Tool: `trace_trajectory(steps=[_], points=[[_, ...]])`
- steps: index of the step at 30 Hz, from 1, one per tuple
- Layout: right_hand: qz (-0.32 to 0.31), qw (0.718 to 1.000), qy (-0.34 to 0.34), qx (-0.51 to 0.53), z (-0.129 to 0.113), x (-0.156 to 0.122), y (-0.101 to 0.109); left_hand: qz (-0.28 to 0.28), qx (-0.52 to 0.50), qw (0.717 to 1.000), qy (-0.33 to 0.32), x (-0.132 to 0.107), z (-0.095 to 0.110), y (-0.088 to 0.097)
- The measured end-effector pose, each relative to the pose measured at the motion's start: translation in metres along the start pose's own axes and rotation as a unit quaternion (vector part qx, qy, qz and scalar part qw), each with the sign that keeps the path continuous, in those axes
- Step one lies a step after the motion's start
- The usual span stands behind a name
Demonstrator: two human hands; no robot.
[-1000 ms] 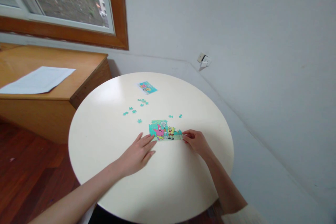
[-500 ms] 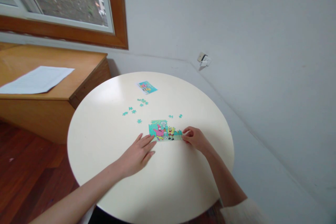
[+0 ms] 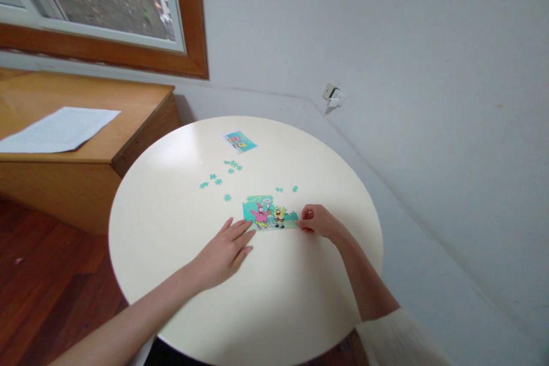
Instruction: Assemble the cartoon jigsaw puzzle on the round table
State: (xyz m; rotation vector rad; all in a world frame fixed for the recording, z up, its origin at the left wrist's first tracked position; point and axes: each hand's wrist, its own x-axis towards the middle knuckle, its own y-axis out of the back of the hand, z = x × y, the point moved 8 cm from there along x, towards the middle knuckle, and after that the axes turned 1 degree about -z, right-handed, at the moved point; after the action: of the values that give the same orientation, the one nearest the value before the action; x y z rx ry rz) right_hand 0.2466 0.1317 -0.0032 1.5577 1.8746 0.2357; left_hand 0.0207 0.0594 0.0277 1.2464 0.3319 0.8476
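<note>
A partly built cartoon jigsaw puzzle lies on a round cream table. My left hand rests flat on the table, fingers stretched out, with the fingertips at the puzzle's lower left corner. My right hand is curled at the puzzle's right edge, fingers pinched together against it; what they hold is too small to make out. Several loose teal pieces lie scattered behind the puzzle, and two more pieces sit just beyond its top edge.
A small printed picture card lies near the table's far edge. A wooden desk with a white sheet of paper stands to the left under a window. A grey wall runs close along the right.
My right hand has curled tighter and drawn slightly in at the puzzle's right edge. The left hand has stayed put.
</note>
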Motion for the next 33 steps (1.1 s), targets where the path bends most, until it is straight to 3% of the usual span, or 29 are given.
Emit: trace_trajectory(steps=[8,15,23,29,33], points=[[-0.021,0.998,0.019,0.049,-0.002,-0.003,0.0,-0.014,-0.017,1.0,0.01,0.001,0.0,0.0],[0.024,0.98,0.037,0.196,0.005,-0.02,0.012,-0.026,-0.046,0.998,0.025,0.001,-0.003,0.0],[0.048,0.966,0.056,0.248,0.012,-0.018,0.014,-0.014,-0.111,0.993,0.031,0.002,-0.007,0.008],[0.05,0.97,0.057,0.231,0.012,-0.018,0.015,0.038,-0.153,0.986,0.06,0.004,-0.021,0.023],[0.079,0.966,0.063,0.238,0.012,-0.014,0.019,0.082,-0.149,0.979,0.115,0.003,-0.041,0.035]])
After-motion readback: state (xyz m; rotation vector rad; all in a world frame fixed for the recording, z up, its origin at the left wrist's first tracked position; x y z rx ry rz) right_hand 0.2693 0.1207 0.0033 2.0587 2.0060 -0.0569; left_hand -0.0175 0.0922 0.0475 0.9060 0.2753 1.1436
